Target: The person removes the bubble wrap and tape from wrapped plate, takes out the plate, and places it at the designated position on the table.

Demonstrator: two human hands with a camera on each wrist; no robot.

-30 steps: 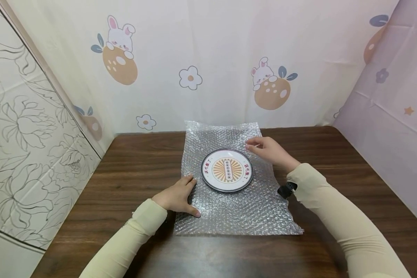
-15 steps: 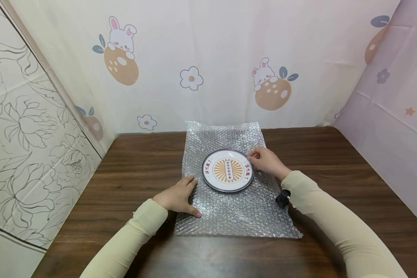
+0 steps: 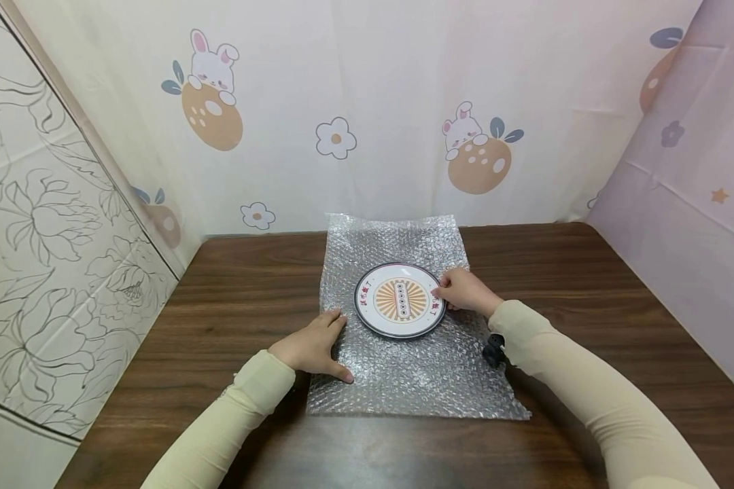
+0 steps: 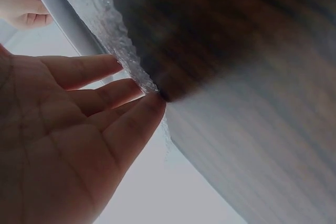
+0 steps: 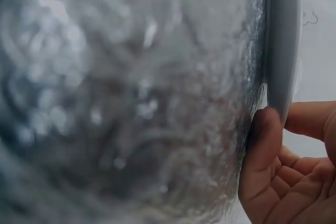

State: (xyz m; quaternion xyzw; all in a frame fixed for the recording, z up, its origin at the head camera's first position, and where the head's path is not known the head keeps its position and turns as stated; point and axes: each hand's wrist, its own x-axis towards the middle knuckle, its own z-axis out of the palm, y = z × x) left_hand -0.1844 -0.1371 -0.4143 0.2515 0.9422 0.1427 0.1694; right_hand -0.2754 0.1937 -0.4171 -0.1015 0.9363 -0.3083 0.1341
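A round white plate (image 3: 385, 319) with a dark rim, an orange sunburst and red characters lies on a sheet of bubble wrap (image 3: 404, 380). At the plate's right edge my right hand (image 3: 467, 292) pinches the rim. The right wrist view shows the thumb on one face of the plate (image 5: 286, 40) and a finger under the other. My left hand (image 3: 313, 345) rests on the left edge of the bubble wrap, thumb spread from the fingers. In the left wrist view its fingers (image 4: 134, 124) are extended and touch the wrap's edge.
The sheet lies on a dark brown wooden table (image 3: 251, 278). A white curtain (image 3: 391, 81) printed with rabbits and flowers hangs behind it, and a panel with line-drawn flowers (image 3: 49, 210) stands on the left. A black device (image 3: 494, 350) is on the right wrist.
My right hand has come down from beside the plate's upper right and now grips its right rim. The left hand and the plate have stayed where they were.
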